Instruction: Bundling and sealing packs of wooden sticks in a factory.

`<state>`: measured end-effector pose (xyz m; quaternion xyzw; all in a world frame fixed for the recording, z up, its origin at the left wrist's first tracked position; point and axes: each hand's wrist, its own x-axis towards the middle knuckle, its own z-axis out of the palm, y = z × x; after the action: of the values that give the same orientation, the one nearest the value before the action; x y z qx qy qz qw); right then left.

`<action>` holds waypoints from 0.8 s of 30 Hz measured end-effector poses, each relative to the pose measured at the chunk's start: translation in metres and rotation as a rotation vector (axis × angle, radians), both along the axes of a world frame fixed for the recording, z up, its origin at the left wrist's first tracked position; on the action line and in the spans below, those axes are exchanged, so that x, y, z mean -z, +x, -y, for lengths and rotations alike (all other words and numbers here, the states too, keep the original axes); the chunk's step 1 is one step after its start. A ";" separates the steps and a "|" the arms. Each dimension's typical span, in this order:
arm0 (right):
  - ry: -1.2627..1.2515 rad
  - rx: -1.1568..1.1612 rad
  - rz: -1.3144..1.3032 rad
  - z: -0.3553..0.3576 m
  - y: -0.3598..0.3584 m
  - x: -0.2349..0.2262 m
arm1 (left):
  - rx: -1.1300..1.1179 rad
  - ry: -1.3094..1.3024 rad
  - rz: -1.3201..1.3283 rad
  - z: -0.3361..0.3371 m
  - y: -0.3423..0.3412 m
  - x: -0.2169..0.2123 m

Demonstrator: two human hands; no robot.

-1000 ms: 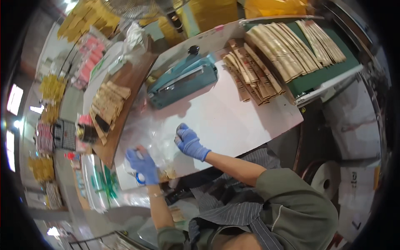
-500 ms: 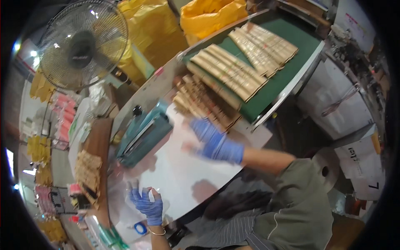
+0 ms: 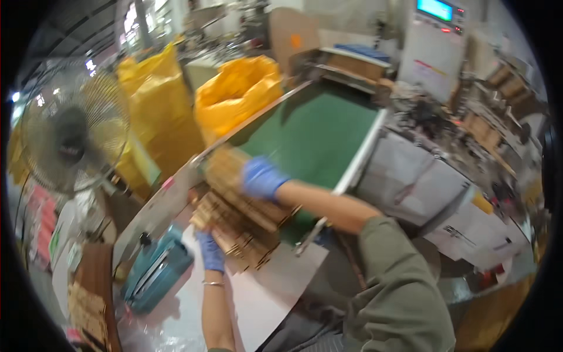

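My right hand (image 3: pixel 263 178), in a blue glove, is curled over tan strips of packets (image 3: pixel 227 170) at the near end of the green conveyor belt (image 3: pixel 319 138). Motion blurs its fingers and the strips. Just below lies a pile of similar brown strips (image 3: pixel 237 234) on the white tabletop (image 3: pixel 287 276). Against that pile's left edge rests my left hand (image 3: pixel 210 249), also blue-gloved, with a bracelet at the wrist. Its fingertips are partly hidden by the pile, so its grip is unclear.
A teal tabletop device (image 3: pixel 157 267) stands left of the pile. Beyond the table are a large fan (image 3: pixel 73 129) and yellow sacks (image 3: pixel 234 97). The belt's metal side rail (image 3: pixel 363 152) runs on the right, beside white boxes (image 3: pixel 404 176). More brown packets (image 3: pixel 88 308) sit at lower left.
The view has swung right. Strips that lay along the belt are now gathered at its near end under my right hand. My left hand has moved from the table's near left to the pile.
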<state>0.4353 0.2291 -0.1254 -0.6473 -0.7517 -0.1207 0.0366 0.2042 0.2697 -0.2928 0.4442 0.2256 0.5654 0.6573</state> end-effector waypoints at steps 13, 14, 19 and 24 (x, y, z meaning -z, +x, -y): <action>-0.389 0.354 -1.095 -0.050 -0.142 0.151 | -0.183 -0.457 -0.110 0.004 -0.064 -0.004; -0.371 0.285 -1.144 -0.044 -0.137 0.144 | -0.162 -0.462 -0.111 0.014 -0.057 -0.009; -0.575 -0.083 -1.743 0.069 -0.156 0.158 | 0.127 -0.380 -0.183 0.104 -0.081 -0.015; -1.041 0.172 -2.205 0.287 -0.183 0.137 | 0.082 -0.246 -0.405 0.285 -0.152 0.036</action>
<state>0.2525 -0.0581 -0.2622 -0.3877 -0.2312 0.8060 0.3829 0.0522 -0.0157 -0.3287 0.4741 0.4017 0.4057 0.6703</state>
